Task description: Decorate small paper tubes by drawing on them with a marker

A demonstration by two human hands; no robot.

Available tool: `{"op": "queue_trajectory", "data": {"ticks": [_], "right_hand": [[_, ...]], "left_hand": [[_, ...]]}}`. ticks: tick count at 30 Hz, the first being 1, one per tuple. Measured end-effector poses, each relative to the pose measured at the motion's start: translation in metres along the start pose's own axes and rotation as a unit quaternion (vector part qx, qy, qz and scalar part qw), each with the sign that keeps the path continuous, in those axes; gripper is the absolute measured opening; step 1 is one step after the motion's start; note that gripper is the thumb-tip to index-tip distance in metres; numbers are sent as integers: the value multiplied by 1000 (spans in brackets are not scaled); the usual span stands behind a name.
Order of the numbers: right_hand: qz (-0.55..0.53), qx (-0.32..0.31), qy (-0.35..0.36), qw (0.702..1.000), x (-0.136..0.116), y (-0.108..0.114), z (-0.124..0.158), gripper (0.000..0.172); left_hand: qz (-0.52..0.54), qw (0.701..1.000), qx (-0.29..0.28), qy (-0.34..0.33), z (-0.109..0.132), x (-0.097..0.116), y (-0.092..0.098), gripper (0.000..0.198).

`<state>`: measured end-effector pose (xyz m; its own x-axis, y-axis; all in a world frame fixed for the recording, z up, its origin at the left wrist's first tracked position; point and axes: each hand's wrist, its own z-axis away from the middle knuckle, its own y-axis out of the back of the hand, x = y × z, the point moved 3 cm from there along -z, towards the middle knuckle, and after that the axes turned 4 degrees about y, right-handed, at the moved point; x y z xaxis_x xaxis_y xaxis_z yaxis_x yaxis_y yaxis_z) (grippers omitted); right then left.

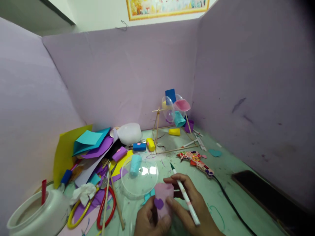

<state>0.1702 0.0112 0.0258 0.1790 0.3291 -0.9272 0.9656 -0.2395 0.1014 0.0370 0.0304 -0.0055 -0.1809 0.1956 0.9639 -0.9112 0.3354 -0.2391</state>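
Note:
My left hand (151, 218) pinches a small pink paper tube (165, 209) with a purple heart on its side. A slim white marker (185, 200) with a bare dark green tip rests across my right hand (194, 205), tip pointing up and away. The right thumb also presses on the tube's side. Just beyond my hands lies a clear plastic lid (147, 186) with a light blue paper tube (136, 165) on it. Small blue paper scraps (148, 197) show beside the pink tube.
At the back, a stick frame (157, 131) carries a wheel hung with coloured paper cups (182, 105). A patterned glue gun (198, 163) and its black cord lie to the right, near a dark phone (265, 193). Scissors (114, 203), coloured paper (94, 144) and a white pot (46, 213) crowd the left.

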Motion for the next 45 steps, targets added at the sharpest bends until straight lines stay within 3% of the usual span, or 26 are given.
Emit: {"op": "queue_trajectory", "data": {"ticks": [4,9,14,21,26,30,35,39,45], "right_hand": [[-40,-18,-47,998,1,3,-3,35],[-148,2,-91,985,10,5,-9,36],[-223,-13,-116,968,14,8,-14,41],[-181,-77,-63,978,9,13,-18,33],[-38,-73,59,995,1,19,-20,28],[19,-101,122,987,-8,18,-16,29],[58,-137,175,973,-14,15,-12,28],[65,-126,184,973,-14,13,-11,19],[58,-129,183,973,-17,13,-10,22]], "left_hand": [[57,998,-30,19,3,4,-1,47],[126,989,9,76,4,3,1,36],[160,982,-11,100,3,8,1,34],[150,981,-24,119,6,10,-4,36],[41,998,-6,43,3,7,3,51],[-49,998,23,22,0,1,8,55],[-86,996,21,7,3,0,4,49],[-119,993,-11,-22,8,7,-2,41],[-67,997,-2,-22,7,7,-1,51]]}}
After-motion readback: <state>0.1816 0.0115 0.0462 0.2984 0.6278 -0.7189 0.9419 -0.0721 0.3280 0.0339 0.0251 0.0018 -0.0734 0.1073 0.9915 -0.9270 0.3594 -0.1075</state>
